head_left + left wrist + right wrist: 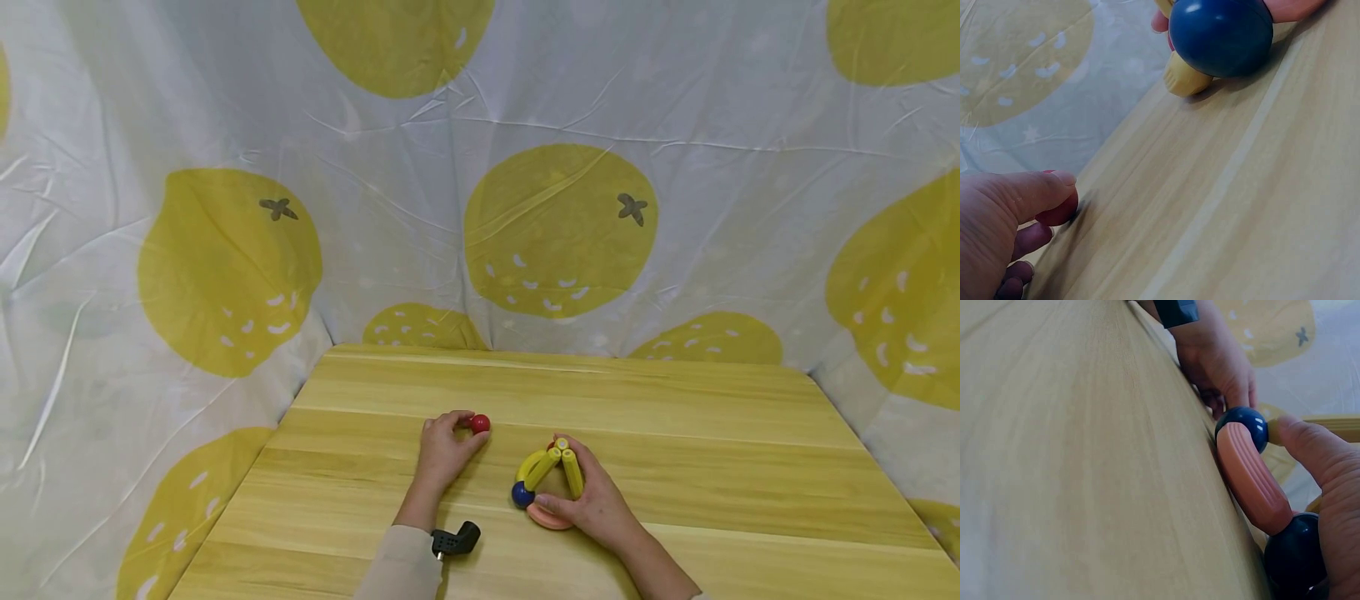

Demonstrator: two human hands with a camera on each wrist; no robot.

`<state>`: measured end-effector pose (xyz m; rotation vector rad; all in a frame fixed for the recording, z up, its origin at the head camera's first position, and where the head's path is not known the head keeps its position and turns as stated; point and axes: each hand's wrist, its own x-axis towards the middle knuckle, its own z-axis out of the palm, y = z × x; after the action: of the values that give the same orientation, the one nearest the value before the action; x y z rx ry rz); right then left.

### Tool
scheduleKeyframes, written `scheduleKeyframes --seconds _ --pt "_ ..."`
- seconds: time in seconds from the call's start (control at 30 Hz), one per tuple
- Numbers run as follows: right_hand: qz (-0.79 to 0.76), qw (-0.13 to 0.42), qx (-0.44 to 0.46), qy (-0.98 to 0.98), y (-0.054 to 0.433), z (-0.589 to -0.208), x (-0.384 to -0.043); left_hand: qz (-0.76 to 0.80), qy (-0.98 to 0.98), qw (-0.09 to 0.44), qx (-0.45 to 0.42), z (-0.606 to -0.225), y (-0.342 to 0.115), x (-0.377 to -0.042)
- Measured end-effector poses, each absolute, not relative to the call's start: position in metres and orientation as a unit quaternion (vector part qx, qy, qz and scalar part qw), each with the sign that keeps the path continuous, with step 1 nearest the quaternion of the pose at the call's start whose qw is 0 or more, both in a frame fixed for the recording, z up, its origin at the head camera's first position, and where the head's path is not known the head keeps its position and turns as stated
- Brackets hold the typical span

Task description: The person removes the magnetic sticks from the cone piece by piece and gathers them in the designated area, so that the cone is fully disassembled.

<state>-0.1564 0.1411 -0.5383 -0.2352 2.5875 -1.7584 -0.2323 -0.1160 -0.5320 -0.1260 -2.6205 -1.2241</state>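
My left hand pinches a red ball between thumb and fingers, low over the table left of a toy frame of magnetic rods and balls. My right hand grips that frame from its right side. Yellow rods lean together at its top, above a blue ball and a curved salmon-pink rod. In the right wrist view, the curved rod joins two dark blue balls, and my thumb presses near a yellow rod. A bit of red shows behind the rod tops, partly hidden.
The wooden tabletop reaches back to a pale curtain printed with yellow fruit, which also hangs along the sides. A black camera mount sticks out from my left wrist, low over the table.
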Motion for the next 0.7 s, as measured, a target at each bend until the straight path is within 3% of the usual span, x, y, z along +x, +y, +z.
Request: scheduleKeyframes --seconds 0.23,0.7 --pt "-0.564 0.022 -0.064 0.823 0.1424 -0.5382 -0.1564 -0.423 -0.898 0.117 -0.043 -0.5320 -0.1160 -0.2329" --pt "-0.545 -0.004 -0.077 0.835 0.1456 -0.5403 -0.1564 -0.439 -0.892 0.107 -0.033 -0.5271 -0.1162 -0.2312"
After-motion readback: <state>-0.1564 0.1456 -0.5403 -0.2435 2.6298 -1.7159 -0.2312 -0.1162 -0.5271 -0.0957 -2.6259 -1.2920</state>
